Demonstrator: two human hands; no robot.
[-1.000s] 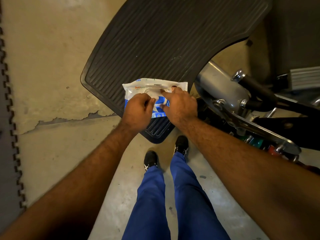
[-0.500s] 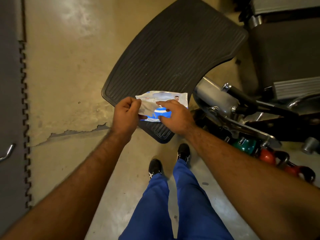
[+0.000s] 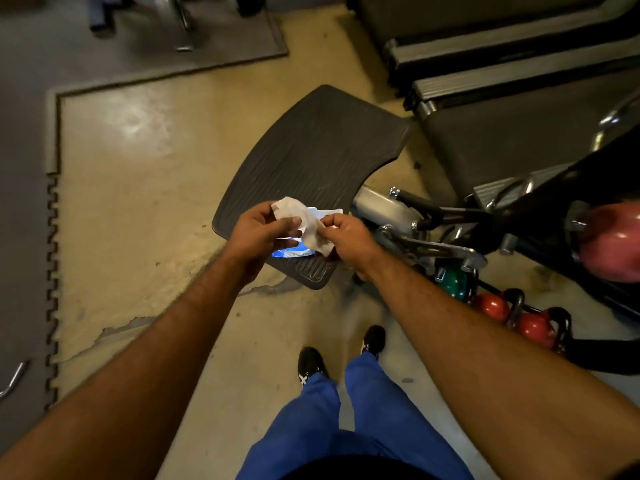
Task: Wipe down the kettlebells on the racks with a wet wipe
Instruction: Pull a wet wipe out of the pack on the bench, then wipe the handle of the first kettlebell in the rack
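Above the near corner of the ribbed black floor mat (image 3: 311, 150), both hands work at chest height over the concrete floor (image 3: 138, 202). The right hand (image 3: 349, 237) pinches the lower end of a crumpled white wet wipe (image 3: 304, 220) between thumb and fingertips, its grip pressed together on the sheet. The left hand (image 3: 259, 233) curls round the wipe's upper end and, as far as I can judge, also carries the blue and white wipe pack (image 3: 294, 252) beneath; how that pack is gripped is mostly hidden.

The kettlebells (image 3: 491, 306), one green and two red, sit low by the floor to the right, just under a chrome-framed exercise machine (image 3: 433, 244), well apart from the hands and not yet wiped.

Risks from here: the sheet looks bunched, so a sharp tug could tear it or drag a second wipe out of the pack. With the left hand sharing two things, the pack could slip and drop onto the mat. Reaching the kettlebells means bending under the machine's metal arms, where a wrist or the wipe could snag. A wadded wipe would also clean poorly until spread flat.
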